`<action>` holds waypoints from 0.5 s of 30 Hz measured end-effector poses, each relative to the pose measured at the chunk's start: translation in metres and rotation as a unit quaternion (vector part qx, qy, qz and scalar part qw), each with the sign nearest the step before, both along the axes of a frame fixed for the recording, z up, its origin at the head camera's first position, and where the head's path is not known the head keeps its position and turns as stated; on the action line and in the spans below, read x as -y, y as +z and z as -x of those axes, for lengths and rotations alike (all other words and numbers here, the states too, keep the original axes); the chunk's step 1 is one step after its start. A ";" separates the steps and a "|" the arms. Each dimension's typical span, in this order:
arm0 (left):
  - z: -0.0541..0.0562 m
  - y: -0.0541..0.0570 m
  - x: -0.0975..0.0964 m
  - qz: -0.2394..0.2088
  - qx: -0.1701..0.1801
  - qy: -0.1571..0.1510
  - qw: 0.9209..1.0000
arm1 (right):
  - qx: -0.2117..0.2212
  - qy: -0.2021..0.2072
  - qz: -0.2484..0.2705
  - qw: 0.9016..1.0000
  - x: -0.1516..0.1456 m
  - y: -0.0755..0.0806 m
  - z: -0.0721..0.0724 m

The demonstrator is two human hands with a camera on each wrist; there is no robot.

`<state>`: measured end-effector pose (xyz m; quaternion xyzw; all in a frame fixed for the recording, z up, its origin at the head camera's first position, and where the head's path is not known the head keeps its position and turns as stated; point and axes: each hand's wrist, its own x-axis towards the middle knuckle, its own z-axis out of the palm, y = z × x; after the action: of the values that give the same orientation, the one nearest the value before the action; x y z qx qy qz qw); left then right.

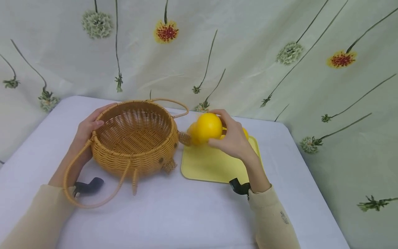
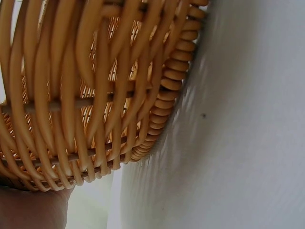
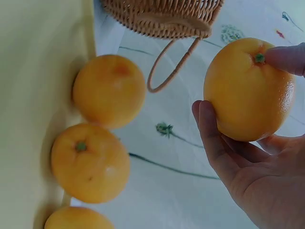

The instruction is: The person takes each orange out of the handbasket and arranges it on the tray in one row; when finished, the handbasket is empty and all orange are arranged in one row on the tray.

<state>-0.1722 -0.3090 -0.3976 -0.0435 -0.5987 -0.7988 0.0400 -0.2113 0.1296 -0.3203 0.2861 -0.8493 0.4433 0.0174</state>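
Observation:
My left hand (image 1: 86,130) holds the left side of a round wicker basket (image 1: 133,162), thumb over its rim and the other fingers outside. The basket's woven floor shows through its open top. Close up in the left wrist view, the wicker wall (image 2: 95,95) hides most of that hand. Above a yellow tray (image 1: 211,166), my right hand (image 1: 232,138) grips an orange (image 1: 209,127) between thumb and fingers. The right wrist view shows this orange (image 3: 248,90) lifted apart from the others, with the thumb beside its green stem spot.
More oranges sit on the tray, among them one near the basket (image 3: 109,90), a second beside it (image 3: 90,162) and a third partly cut off (image 3: 78,220). One basket handle (image 1: 90,206) hangs over my left forearm. A flower-print cloth (image 1: 242,52) stands behind the white table (image 1: 161,221).

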 end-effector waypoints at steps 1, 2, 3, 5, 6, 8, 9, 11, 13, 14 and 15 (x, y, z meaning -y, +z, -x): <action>0.001 0.000 0.000 -0.001 0.000 -0.001 1.000 | 0.001 -0.006 -0.004 1.000 -0.004 -0.001 0.000; 0.001 0.000 -0.001 0.000 0.000 0.001 1.000 | 0.002 -0.012 -0.008 1.000 -0.009 -0.002 0.000; 0.001 0.001 -0.001 0.001 0.000 0.001 1.000 | 0.004 -0.017 -0.012 1.000 -0.014 -0.003 0.001; 0.002 0.001 -0.002 0.002 -0.001 -0.002 1.000 | 0.006 -0.032 -0.017 0.999 -0.023 -0.004 0.002; 0.002 0.001 -0.002 0.003 -0.002 -0.001 1.000 | 0.005 -0.041 -0.020 0.999 -0.027 -0.005 0.004; 0.001 0.002 -0.001 0.006 -0.001 0.000 1.000 | 0.005 -0.056 -0.025 0.998 -0.035 -0.007 0.008; 0.000 0.002 0.000 0.008 -0.001 0.000 1.000 | 0.005 -0.063 -0.027 0.998 -0.039 -0.008 0.011; -0.001 0.002 0.002 0.016 -0.001 0.000 1.000 | 0.005 -0.077 -0.031 0.997 -0.046 -0.010 0.017; -0.002 0.002 0.002 0.018 -0.001 -0.003 1.000 | 0.006 -0.091 -0.037 0.995 -0.055 -0.012 0.022; -0.001 0.002 0.002 0.021 -0.003 -0.004 1.000 | 0.009 -0.099 -0.040 0.994 -0.059 -0.013 0.024; -0.001 0.002 0.001 0.021 -0.005 -0.004 1.000 | 0.010 -0.107 -0.043 0.993 -0.063 -0.015 0.026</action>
<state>-0.1716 -0.3101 -0.3958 -0.0506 -0.6152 -0.7858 0.0388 -0.2374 0.1929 -0.3351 0.1893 -0.8935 0.4049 0.0441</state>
